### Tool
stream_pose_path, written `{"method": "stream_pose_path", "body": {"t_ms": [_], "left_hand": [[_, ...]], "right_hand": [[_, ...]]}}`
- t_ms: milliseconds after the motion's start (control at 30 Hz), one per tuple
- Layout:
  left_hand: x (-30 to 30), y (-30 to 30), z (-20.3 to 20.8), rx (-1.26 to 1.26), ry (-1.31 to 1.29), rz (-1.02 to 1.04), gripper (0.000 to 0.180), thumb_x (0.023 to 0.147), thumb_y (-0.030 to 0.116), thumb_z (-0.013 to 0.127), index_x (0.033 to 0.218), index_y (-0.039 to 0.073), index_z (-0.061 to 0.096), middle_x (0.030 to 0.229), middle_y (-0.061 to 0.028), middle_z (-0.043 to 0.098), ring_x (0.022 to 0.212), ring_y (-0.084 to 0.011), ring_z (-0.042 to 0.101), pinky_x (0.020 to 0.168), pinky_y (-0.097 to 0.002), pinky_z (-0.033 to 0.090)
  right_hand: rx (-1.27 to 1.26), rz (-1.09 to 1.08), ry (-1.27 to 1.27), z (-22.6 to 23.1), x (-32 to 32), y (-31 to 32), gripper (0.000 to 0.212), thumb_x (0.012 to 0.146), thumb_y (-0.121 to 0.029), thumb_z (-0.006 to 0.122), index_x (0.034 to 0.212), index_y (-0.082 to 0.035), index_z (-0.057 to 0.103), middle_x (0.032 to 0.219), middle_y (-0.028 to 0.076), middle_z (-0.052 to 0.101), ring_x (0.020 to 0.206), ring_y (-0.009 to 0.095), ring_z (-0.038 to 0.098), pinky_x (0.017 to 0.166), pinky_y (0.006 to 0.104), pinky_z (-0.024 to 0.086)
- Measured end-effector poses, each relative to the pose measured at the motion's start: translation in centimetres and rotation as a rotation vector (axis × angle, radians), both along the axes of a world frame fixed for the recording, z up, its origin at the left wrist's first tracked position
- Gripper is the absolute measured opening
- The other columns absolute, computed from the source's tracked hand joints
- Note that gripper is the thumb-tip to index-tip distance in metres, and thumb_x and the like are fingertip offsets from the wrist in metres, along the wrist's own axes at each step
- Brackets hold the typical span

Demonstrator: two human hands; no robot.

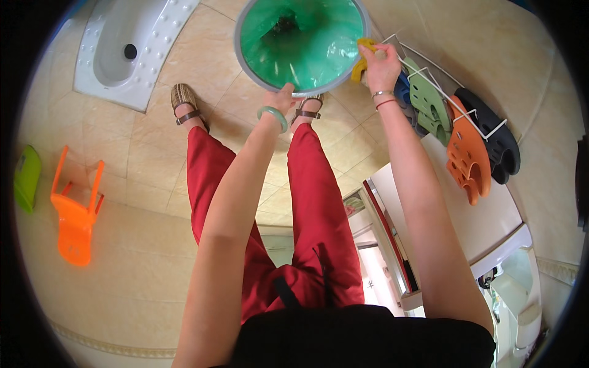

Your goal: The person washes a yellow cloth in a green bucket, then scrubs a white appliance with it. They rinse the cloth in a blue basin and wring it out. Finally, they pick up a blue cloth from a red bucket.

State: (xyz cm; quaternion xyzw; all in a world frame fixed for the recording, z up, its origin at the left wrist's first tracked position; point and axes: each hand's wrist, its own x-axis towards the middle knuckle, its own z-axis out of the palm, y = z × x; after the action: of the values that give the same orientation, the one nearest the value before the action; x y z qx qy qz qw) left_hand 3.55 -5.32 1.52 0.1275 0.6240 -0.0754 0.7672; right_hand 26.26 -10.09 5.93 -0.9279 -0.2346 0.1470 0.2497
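A round bin with a grey rim stands in front of me, lined with a glossy green bag. Something dark lies inside, too unclear to name. My left hand, a pale green bangle at its wrist, grips the near edge of the rim. At the rim's right side, my right hand pinches a yellow cloth and holds it against the edge. Part of the cloth is hidden behind the fingers.
A white squat toilet is set in the tiled floor at far left. An orange chair and a green plastic piece are at left. To the right, a white wire rack holds green, orange and dark clogs beside a white cabinet.
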Motion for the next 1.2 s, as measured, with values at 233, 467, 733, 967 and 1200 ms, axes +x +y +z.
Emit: {"method": "stream_pose_path", "body": {"t_ms": [233,467,733,967,1200], "left_hand": [[-1.1,1.0,0.9,-0.045,0.01,0.023,0.048,0.088,0.028,0.061,0.126,0.008,0.039,0.111,-0.013,0.062,0.087,-0.0254,0.068,0.069,-0.0349,0.053],[-0.7,-2.9,3.5,0.055,0.225,0.436,0.084,0.072,0.039,0.08,0.132,0.016,0.025,0.116,-0.0125,0.055,0.089,-0.0266,0.064,0.069,-0.0412,0.054],[1.4,-3.5,2.4,0.164,0.32,0.633,0.037,0.085,0.002,0.061,0.118,0.007,0.045,0.106,-0.0143,0.058,0.076,-0.0283,0.066,0.059,-0.0356,0.061],[-0.6,-5.2,-1.9,0.317,0.214,0.449,0.03,0.083,-0.003,0.058,0.112,-0.001,0.049,0.101,-0.017,0.06,0.077,-0.0299,0.067,0.06,-0.0368,0.062],[-1.9,0.1,1.1,0.346,0.177,0.33,0.021,0.082,-0.001,0.059,0.101,-0.007,0.056,0.094,-0.0158,0.062,0.069,-0.0259,0.066,0.053,-0.0336,0.061]], "right_hand": [[-0.195,0.152,0.019,1.9,1.0,4.3,0.03,0.07,-0.032,0.077,0.083,-0.009,0.061,0.082,0.017,0.066,0.078,0.037,0.063,0.066,0.042,0.049],[-0.268,-0.083,0.092,2.3,-6.1,-0.6,0.034,0.07,-0.032,0.077,0.084,-0.007,0.058,0.078,0.018,0.065,0.076,0.037,0.063,0.065,0.0429,0.048],[-0.226,-0.208,0.156,2.2,-12.3,-1.6,0.036,0.071,-0.03,0.077,0.086,-0.005,0.056,0.082,0.017,0.063,0.078,0.034,0.061,0.071,0.0402,0.047],[-0.074,0.233,-0.01,1.3,-2.4,2.0,0.03,0.07,-0.027,0.077,0.084,-0.007,0.059,0.085,0.013,0.063,0.082,0.034,0.061,0.071,0.0396,0.047],[-0.079,0.461,-0.031,1.2,0.5,8.4,0.026,0.071,-0.025,0.076,0.082,-0.009,0.059,0.087,0.009,0.063,0.085,0.029,0.06,0.073,0.0377,0.048]]}}
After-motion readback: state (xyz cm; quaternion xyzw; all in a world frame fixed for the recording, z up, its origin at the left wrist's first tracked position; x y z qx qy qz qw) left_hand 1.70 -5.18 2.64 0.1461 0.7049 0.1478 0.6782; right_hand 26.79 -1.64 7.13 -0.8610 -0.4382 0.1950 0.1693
